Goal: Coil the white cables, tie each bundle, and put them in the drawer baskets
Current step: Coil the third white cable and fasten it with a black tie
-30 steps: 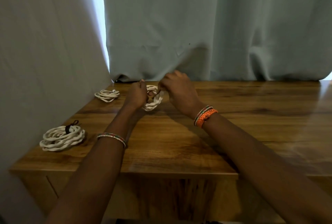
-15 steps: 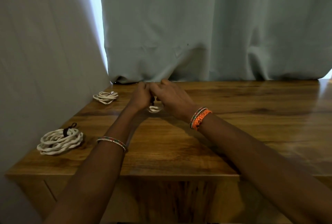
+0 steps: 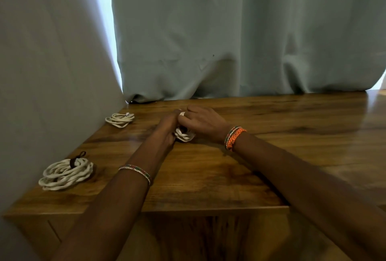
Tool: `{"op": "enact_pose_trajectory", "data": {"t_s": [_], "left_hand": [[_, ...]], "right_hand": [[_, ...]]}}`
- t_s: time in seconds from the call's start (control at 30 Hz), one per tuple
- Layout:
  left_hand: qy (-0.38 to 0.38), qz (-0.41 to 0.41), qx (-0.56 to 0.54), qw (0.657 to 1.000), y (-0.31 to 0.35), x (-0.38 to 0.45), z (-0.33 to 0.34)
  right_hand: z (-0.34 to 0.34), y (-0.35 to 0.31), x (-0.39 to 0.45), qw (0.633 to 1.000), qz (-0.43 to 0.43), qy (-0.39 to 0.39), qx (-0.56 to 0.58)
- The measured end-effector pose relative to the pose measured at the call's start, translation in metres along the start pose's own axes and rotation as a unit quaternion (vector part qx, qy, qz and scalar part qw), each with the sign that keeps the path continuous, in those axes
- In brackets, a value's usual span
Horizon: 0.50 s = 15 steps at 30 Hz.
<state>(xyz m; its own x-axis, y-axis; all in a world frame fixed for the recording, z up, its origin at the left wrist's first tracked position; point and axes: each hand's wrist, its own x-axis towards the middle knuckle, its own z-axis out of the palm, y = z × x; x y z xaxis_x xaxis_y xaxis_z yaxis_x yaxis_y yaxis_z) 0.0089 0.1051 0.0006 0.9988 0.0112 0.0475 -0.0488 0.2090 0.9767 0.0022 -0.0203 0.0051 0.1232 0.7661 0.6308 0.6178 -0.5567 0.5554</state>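
Coil [image 3: 184,134] of white cable sits on the table [image 3: 208,177], pinched between both hands at mid-table near the curtain [image 3: 229,41]. The left hand [image 3: 167,127] is closed on its left side; the right hand [image 3: 201,120] covers the top, fingers curled onto it, so only the lower loops show. Whether a tie is already on it I cannot tell. It lies directly under the grip, squeezed so its long axis seems to run toward the person. Both hands are equally close. A tied bundle [image 3: 66,172] rests near the left front edge, and a thinner coil [image 3: 120,119] lies farther back. No drawer basket is visible.
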Motion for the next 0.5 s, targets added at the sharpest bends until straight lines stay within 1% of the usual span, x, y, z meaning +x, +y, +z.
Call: {"op": "enact_pose_trajectory", "data": {"t_s": [0.1,0.2,0.27,0.3,0.37,0.4,0.47,0.5], "left_hand": [[0.001,-0.022,-0.023,0.999,0.003,-0.006,0.005],[0.008,-0.034,-0.044,0.998,0.002,-0.005,0.005],[0.017,-0.038,-0.040,0.998,0.001,-0.005,0.005],[0.025,-0.033,-0.014,0.999,0.001,-0.006,0.006],[0.049,0.014,0.048,0.998,0.001,-0.002,0.007],[0.054,0.059,0.064,0.995,0.001,-0.001,0.007],[0.051,0.136,0.088,0.986,0.004,0.000,0.006],[0.041,0.149,0.091,0.984,0.005,-0.001,0.005]], "right_hand": [[0.002,0.003,-0.004,0.999,-0.030,0.010,0.005],[0.000,0.003,-0.006,0.999,-0.041,0.014,0.014],[-0.003,-0.001,-0.005,0.999,-0.027,-0.012,0.019],[-0.004,-0.001,-0.004,1.000,-0.012,-0.014,0.022],[-0.007,-0.002,-0.003,0.998,0.047,-0.020,0.047],[-0.009,-0.001,-0.003,0.995,0.083,-0.012,0.057],[-0.012,0.002,-0.003,0.989,0.138,0.014,0.057],[-0.015,0.002,-0.002,0.987,0.154,0.021,0.049]]}}
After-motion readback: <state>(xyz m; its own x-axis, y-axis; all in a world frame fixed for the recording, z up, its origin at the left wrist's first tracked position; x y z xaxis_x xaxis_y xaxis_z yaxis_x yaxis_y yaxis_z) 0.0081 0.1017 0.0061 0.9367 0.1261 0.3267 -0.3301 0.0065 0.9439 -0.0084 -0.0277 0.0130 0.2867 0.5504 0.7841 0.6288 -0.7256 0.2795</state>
